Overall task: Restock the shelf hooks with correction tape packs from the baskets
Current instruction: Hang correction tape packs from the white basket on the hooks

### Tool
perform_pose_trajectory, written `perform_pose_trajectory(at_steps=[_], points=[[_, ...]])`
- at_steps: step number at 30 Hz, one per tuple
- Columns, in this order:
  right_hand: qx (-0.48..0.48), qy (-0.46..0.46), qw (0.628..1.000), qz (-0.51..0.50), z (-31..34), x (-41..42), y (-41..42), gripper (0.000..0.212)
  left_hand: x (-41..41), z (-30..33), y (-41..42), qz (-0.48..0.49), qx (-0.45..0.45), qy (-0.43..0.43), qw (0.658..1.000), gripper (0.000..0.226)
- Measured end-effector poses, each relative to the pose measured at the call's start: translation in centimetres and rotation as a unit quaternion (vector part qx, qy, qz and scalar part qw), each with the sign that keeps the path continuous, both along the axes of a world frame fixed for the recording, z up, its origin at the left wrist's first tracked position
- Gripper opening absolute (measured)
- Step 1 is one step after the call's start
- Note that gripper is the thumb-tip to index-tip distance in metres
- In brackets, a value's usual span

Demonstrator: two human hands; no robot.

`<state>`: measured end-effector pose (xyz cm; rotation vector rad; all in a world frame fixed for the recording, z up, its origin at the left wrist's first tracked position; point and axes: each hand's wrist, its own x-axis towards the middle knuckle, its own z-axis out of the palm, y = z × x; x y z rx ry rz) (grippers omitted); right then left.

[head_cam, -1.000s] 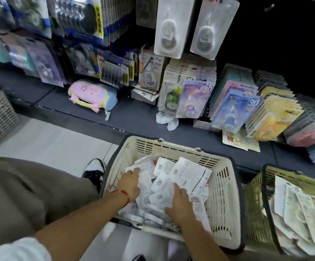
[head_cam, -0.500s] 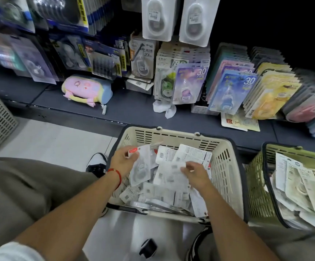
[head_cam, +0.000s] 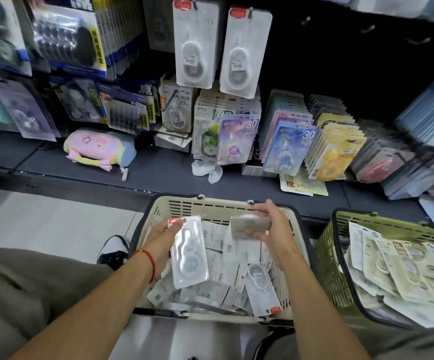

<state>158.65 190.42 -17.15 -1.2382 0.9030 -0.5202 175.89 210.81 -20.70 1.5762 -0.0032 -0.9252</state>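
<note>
Head view: the correction tape pack (head_cam: 190, 253) in the left hand (head_cam: 162, 236) is a clear blister on a white card, with a red tab at its top end and the rounded outline of a dispenser under the plastic. The left grip pinches it near the red tab, so the pack hangs down over the cream basket (head_cam: 212, 205). The right hand (head_cam: 273, 227) has its fingers curled round a second pack (head_cam: 248, 224), held edge-on and blurred, above the far side of the same basket. Beneath both hands the basket is filled with loose white packs (head_cam: 232, 279), many lying back up with barcodes showing; one near the front corner shows its red tab. To the right stands a green basket (head_cam: 332, 258) holding larger cream-coloured packs. On the hooks above hang two matching packs (head_cam: 193, 45) with red tabs, side by side. Below them the dark shelf (head_cam: 158, 172) carries rows of coloured tape packs, a pink and blue pencil case (head_cam: 100, 149) and a crumpled white tissue (head_cam: 206, 170). A black and white shoe (head_cam: 113, 249) rests on the pale floor left of the cream basket.
</note>
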Motion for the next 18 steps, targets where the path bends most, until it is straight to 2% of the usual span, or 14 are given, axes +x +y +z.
perform_pose_trajectory(at_steps=[1, 3, 6, 10, 13, 16, 18], points=[[-0.011, -0.019, 1.000, 0.019, 0.7, -0.1, 0.3, 0.033, 0.1, -0.1, -0.1, 0.002, -0.011, 0.017, 1.000, 0.026], [-0.068, -0.033, 0.994, 0.078, 1.7, -0.3, 1.1, 0.009, 0.0, -0.1, -0.2, 0.001, -0.040, 0.053, 0.998, 0.032], [-0.117, -0.037, 0.977, 0.175, 2.5, 0.6, 2.7, 0.037, -0.3, -0.2, -0.6, 0.003, -0.065, 0.092, 0.994, 0.040], [-0.152, -0.004, 0.942, 0.299, 2.3, 2.0, 5.5, 0.057, -0.5, 0.6, -0.9, -0.075, -0.173, 0.187, 0.964, 0.057], [-0.194, 0.040, 0.926, 0.321, 1.1, 2.6, 6.7, 0.080, -0.7, 0.5, -0.7, -0.068, -0.191, 0.143, 0.969, 0.047], [-0.229, 0.056, 0.914, 0.331, -0.5, 2.9, 6.7, 0.099, -0.8, 0.0, -0.4, -0.050, -0.190, 0.113, 0.974, 0.053], [-0.213, 0.051, 0.920, 0.325, -1.6, 3.1, 6.4, 0.102, -0.8, -0.2, -0.2, -0.053, -0.174, 0.091, 0.979, 0.055]])
